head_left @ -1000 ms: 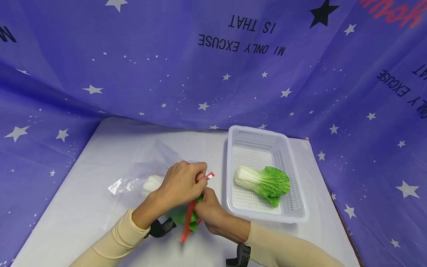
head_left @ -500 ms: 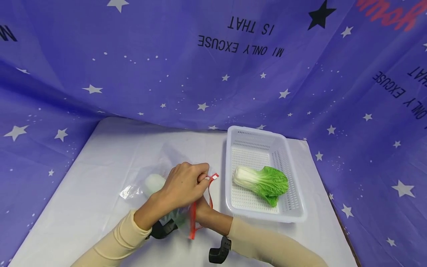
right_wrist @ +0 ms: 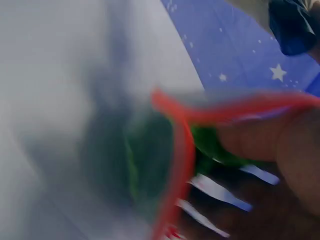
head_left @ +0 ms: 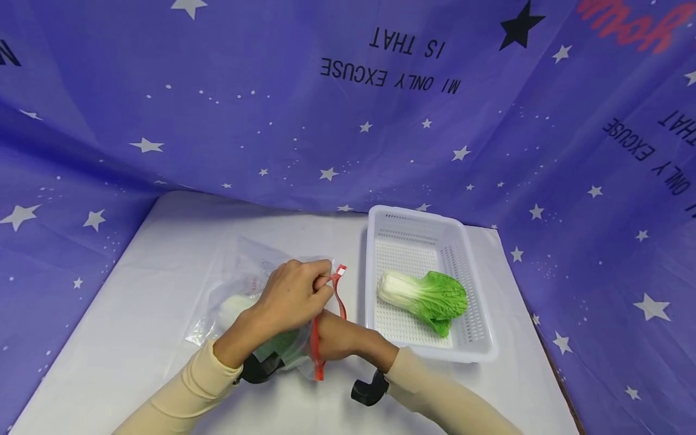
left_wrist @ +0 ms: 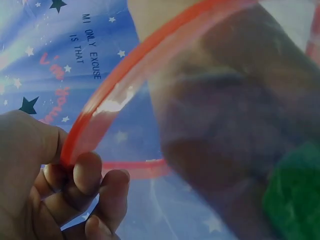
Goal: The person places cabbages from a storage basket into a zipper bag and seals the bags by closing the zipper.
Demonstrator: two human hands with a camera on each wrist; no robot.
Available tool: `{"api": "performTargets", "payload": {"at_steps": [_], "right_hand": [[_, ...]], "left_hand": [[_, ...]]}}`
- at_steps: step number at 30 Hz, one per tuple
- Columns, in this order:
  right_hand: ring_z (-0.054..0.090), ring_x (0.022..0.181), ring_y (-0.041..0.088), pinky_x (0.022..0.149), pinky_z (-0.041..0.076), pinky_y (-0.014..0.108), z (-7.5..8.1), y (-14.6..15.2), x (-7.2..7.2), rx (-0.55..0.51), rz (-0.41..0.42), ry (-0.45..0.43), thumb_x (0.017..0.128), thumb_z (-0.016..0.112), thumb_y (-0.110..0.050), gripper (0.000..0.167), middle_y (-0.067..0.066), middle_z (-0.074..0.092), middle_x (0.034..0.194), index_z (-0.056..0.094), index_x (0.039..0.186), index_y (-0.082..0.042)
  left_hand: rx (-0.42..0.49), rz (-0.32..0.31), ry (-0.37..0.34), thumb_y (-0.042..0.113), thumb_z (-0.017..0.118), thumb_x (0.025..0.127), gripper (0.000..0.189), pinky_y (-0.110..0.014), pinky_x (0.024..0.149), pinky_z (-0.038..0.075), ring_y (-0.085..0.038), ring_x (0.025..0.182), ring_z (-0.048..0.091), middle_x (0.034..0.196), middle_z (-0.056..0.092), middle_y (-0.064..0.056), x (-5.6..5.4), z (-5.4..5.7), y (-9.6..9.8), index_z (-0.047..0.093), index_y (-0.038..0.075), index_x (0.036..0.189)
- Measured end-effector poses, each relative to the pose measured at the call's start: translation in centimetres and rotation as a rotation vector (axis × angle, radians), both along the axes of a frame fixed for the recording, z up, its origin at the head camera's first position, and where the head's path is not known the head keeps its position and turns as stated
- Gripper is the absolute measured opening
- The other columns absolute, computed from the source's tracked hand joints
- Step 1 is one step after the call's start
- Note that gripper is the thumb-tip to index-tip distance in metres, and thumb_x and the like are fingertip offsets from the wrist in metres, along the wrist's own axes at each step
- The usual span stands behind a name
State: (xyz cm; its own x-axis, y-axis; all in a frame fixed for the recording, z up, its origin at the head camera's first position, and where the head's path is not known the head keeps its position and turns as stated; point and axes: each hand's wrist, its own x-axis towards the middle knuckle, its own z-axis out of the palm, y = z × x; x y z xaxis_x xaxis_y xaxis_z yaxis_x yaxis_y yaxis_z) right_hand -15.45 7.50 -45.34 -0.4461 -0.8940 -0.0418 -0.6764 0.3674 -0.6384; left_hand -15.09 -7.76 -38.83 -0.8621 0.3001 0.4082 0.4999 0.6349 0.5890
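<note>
A clear zip bag [head_left: 255, 254] with a red sealing strip [head_left: 318, 356] lies on the table, its mouth spread toward the right. My left hand [head_left: 293, 293] pinches the far corner of the strip between thumb and curled fingers, as the left wrist view shows close up. Through the opening reaches my right hand [head_left: 334, 338], its fingers inside the bag on a Chinese cabbage. The white stem [head_left: 231, 308] of this cabbage points left, partly behind my left arm. In the right wrist view my thumb [right_wrist: 255, 140] lies against the green leaves [right_wrist: 207, 142].
To the right stands a white perforated basket [head_left: 371, 272] holding another Chinese cabbage [head_left: 421, 296]. A white cloth covers the table [head_left: 185, 229]. Blue star-printed curtains [head_left: 304, 121] rise behind it and along the sides.
My right hand has moved left from the bag's mouth to inside it, and the leaves that stuck out at the opening are now within the bag. My left hand keeps its pinch on the strip.
</note>
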Motion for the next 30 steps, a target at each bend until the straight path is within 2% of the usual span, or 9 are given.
{"api": "performTargets", "payload": {"at_steps": [3,5,8,10,13,17,22,26,30], "right_hand": [[0.037,0.065,0.003,0.062,0.035,0.015,1.4,0.6,-0.4,0.074,0.022,-0.088,0.088,0.06,-0.002,0.017,-0.011,0.038,0.064,0.056,0.074,-0.011],[0.04,0.065,0.002,0.063,0.036,0.015,2.0,1.2,-0.5,0.112,0.01,-0.069,0.09,0.06,-0.003,0.015,-0.012,0.042,0.066,0.057,0.08,-0.014],[0.045,0.073,0.002,0.07,0.038,0.015,2.8,2.2,-0.3,0.13,-0.014,-0.005,0.092,0.06,-0.004,0.011,-0.013,0.052,0.08,0.06,0.096,-0.015],[0.049,0.077,0.002,0.074,0.04,0.016,3.2,2.9,-0.2,0.114,-0.021,0.014,0.092,0.061,-0.006,0.017,-0.013,0.057,0.091,0.06,0.107,-0.015],[0.055,0.085,0.0,0.077,0.044,0.017,4.2,4.3,0.2,0.078,-0.029,-0.016,0.093,0.061,-0.008,0.028,-0.012,0.062,0.106,0.06,0.121,-0.015],[0.06,0.101,0.004,0.085,0.048,0.024,5.6,6.8,0.5,0.029,-0.088,-0.06,0.096,0.06,-0.012,0.038,-0.006,0.064,0.119,0.057,0.134,-0.011],[0.062,0.108,0.015,0.092,0.048,0.036,6.9,10.8,0.3,-0.02,-0.195,-0.077,0.097,0.059,-0.013,0.036,0.0,0.064,0.123,0.059,0.132,-0.006],[0.063,0.106,0.021,0.09,0.05,0.04,7.5,13.9,0.1,-0.037,-0.286,-0.076,0.097,0.06,-0.014,0.034,0.0,0.065,0.121,0.06,0.131,-0.008],[0.064,0.104,0.022,0.085,0.052,0.042,7.3,16.7,-0.5,-0.043,-0.399,-0.04,0.095,0.063,-0.014,0.033,0.0,0.065,0.118,0.062,0.128,-0.01]], "left_hand": [[0.0,0.001,-0.001,0.006,0.056,0.071,0.027,-0.026,0.045,0.021,-0.004,0.048,0.028,0.052,0.028,0.013,-0.1,0.2,-0.2,0.035,0.021,0.063],[-0.007,0.001,-0.004,0.006,0.056,0.071,0.027,-0.026,0.045,0.022,-0.004,0.047,0.029,0.052,0.029,0.013,-0.2,0.4,-0.3,0.036,0.022,0.063],[-0.017,0.003,-0.012,0.006,0.057,0.072,0.027,-0.026,0.045,0.023,-0.004,0.047,0.029,0.052,0.03,0.012,-0.2,0.5,-0.3,0.036,0.022,0.063],[-0.021,0.002,-0.018,0.007,0.057,0.072,0.027,-0.026,0.044,0.024,-0.004,0.046,0.03,0.052,0.03,0.012,-0.1,0.6,-0.3,0.037,0.022,0.063],[-0.023,-0.003,-0.02,0.007,0.057,0.072,0.026,-0.026,0.044,0.024,-0.003,0.046,0.03,0.052,0.031,0.013,-0.1,0.6,-0.3,0.038,0.022,0.063],[-0.02,-0.004,-0.008,0.007,0.057,0.072,0.025,-0.026,0.044,0.026,-0.003,0.045,0.032,0.052,0.032,0.013,-0.1,0.7,-0.2,0.038,0.022,0.063],[-0.008,0.002,0.026,0.008,0.057,0.07,0.024,-0.026,0.044,0.027,-0.004,0.045,0.033,0.052,0.033,0.014,-0.2,0.8,-0.1,0.039,0.023,0.063],[-0.002,0.012,0.048,0.008,0.056,0.07,0.024,-0.027,0.044,0.027,-0.004,0.046,0.032,0.052,0.032,0.014,-0.1,0.7,0.0,0.039,0.023,0.062],[0.003,0.017,0.065,0.007,0.055,0.07,0.023,-0.027,0.045,0.028,-0.004,0.046,0.032,0.051,0.032,0.014,-0.1,0.8,-0.1,0.039,0.022,0.062]]}}
